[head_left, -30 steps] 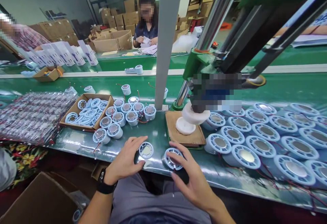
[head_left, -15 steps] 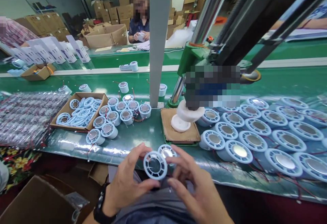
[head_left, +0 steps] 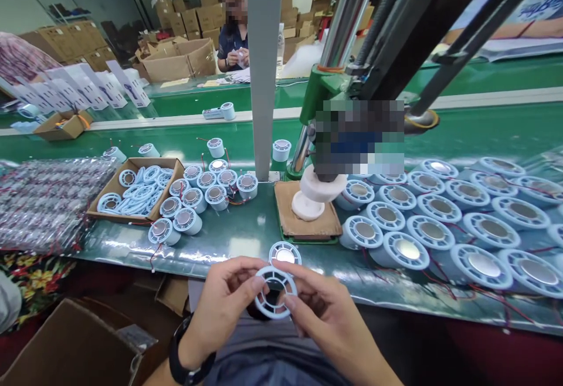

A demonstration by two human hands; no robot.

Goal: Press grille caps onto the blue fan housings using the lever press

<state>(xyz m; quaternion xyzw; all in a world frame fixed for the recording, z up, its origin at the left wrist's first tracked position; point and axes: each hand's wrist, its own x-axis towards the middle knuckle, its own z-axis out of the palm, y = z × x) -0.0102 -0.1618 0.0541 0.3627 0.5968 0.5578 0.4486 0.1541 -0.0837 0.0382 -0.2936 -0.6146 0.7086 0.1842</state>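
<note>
A light blue slotted ring [head_left: 276, 313] is held upright between both hands near the bench's front edge. My left hand [head_left: 229, 298] pinches its upper left rim, thumb in front. My right hand [head_left: 323, 301] grips its right side, with the thumb on the front. Just behind the ring stands a blue cup-shaped part [head_left: 285, 253] with a silver disc in its top. Beyond it, a green press holds a white upper block [head_left: 323, 184] above a white round seat [head_left: 308, 206] on a cardboard-covered base [head_left: 285, 217].
Several blue parts with silver discs [head_left: 407, 249] crowd the right side. A cardboard box [head_left: 165, 213] of blue rings and more parts [head_left: 187, 220] are at left, beside clear-wrapped pieces [head_left: 48, 204]. A grey post [head_left: 263, 81] rises midway. A person [head_left: 233, 40] sits across the bench.
My right hand has closed onto the ring's right side. My left thumb has moved up to the ring's upper left rim. The ring has shifted slightly right, and the view has shifted a little.
</note>
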